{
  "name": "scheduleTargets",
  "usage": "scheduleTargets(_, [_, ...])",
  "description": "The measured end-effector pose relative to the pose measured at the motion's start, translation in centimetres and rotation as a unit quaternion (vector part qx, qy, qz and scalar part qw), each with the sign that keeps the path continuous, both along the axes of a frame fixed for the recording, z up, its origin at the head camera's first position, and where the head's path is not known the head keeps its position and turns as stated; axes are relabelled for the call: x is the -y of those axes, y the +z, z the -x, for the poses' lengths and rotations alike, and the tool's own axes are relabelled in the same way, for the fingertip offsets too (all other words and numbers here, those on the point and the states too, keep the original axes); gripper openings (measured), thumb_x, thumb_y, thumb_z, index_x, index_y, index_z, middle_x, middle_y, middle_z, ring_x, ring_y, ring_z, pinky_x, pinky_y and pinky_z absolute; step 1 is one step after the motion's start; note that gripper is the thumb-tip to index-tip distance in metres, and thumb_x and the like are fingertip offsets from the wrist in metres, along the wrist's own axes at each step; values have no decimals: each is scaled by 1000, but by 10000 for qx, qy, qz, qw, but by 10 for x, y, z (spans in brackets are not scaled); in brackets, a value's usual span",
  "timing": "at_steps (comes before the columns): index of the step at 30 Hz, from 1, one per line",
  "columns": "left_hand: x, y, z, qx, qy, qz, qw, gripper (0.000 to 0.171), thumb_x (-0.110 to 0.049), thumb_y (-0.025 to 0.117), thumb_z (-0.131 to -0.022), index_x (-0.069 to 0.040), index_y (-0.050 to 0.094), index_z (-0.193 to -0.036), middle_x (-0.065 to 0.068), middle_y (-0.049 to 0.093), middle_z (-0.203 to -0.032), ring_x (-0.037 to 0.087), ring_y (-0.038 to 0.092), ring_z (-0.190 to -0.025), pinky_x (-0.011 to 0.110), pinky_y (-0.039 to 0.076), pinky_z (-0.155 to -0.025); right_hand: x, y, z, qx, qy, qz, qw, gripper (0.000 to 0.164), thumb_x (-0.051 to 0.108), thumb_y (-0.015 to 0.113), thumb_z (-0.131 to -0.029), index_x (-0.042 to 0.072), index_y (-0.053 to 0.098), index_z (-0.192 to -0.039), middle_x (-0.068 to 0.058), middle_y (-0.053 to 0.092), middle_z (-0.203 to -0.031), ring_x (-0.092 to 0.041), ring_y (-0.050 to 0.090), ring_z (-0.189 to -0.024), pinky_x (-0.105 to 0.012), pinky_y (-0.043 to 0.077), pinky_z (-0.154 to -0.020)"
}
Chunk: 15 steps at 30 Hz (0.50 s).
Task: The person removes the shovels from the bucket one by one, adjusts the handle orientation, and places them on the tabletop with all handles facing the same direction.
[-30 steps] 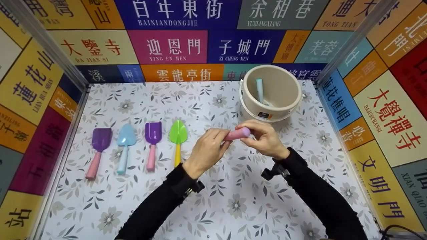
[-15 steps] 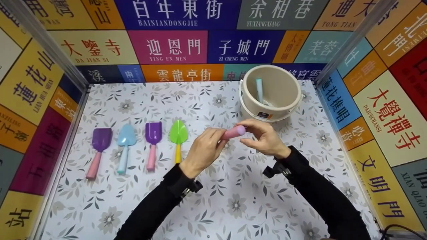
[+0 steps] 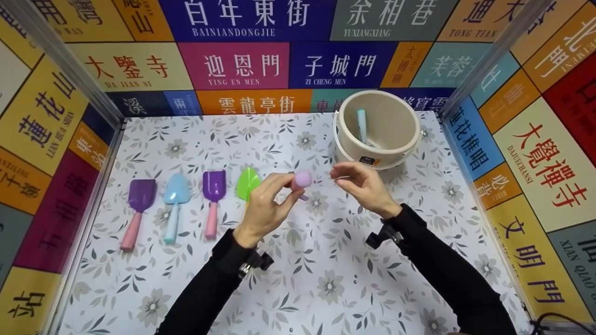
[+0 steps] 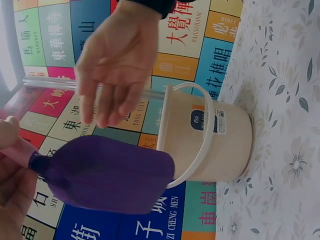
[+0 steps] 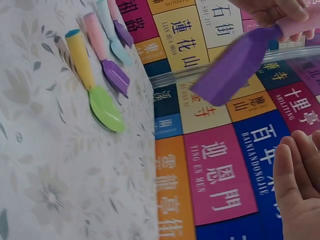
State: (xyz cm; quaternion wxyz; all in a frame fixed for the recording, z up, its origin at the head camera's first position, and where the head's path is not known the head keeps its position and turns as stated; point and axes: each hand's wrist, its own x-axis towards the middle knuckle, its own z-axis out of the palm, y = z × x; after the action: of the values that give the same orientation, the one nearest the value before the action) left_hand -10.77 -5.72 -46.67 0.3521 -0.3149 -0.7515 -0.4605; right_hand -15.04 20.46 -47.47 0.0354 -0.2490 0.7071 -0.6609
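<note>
My left hand [image 3: 265, 207] holds a toy shovel by its pink handle [image 3: 302, 180], whose round end faces up in the head view. Below the grip hangs the shovel's purple blade [image 4: 110, 172], plain in the left wrist view; the right wrist view shows the same purple shovel [image 5: 235, 65] raised off the table. My right hand [image 3: 365, 188] is apart from it, fingers loosely bent and holding nothing, just in front of the beige bucket [image 3: 347, 135]. A light-blue handle [image 3: 362, 124] leans inside that bucket.
On the left of the flower-patterned table [image 3: 186, 288] lie a purple shovel [image 3: 142, 195] with a pink handle, a light-blue trowel [image 3: 177, 188], another purple shovel [image 3: 214, 185] and a green trowel [image 3: 247, 181] with a yellow handle. Printed panels wall the table's back and sides.
My right hand has let go of the shovel. My left hand has drawn it to the left, away from the right hand, and tipped its handle end upward. The bucket has not moved.
</note>
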Motion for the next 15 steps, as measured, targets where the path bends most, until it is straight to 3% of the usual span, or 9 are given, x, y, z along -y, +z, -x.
scheduleTargets(7, [5,-9,0,96,-38,-554,9984,32,3,86,-77,3,72,-106,14,75,-89,26,72,-81,27,62,-81,10,-22,6,1211,-124,311,9921,39,-10,57,-98,-27,46,-131,4,72,-109,-8,71,-103,-23,59,-96])
scheduleTargets(15, [1,-13,-2,163,-68,-801,9966,30,4,86,-77,3,72,-104,14,76,-92,27,74,-83,26,62,-85,25,-43,16,2389,-119,853,9672,31,-5,50,-104,-19,51,-132,-2,71,-106,-13,71,-100,-25,60,-95])
